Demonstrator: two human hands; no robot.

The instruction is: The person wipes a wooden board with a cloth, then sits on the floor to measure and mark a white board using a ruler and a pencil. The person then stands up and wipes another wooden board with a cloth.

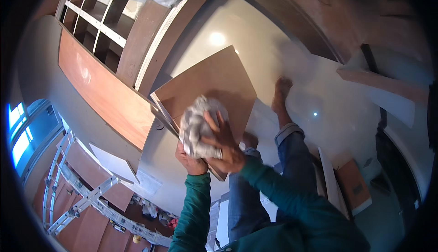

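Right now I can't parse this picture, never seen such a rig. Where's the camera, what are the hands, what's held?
No machine here: just a person's left hand and right hand, both bare. The one picture comes from a fisheye camera worn on the head and looking down, so straight edges bend toward its rim. The right hand holds a crumpled pale cloth, which shows over a brown board. The left hand is beside the cloth, near the board's edge; its exact grip is hidden. Off to the left are a reddish panel, a shelving unit and a metal ladder.
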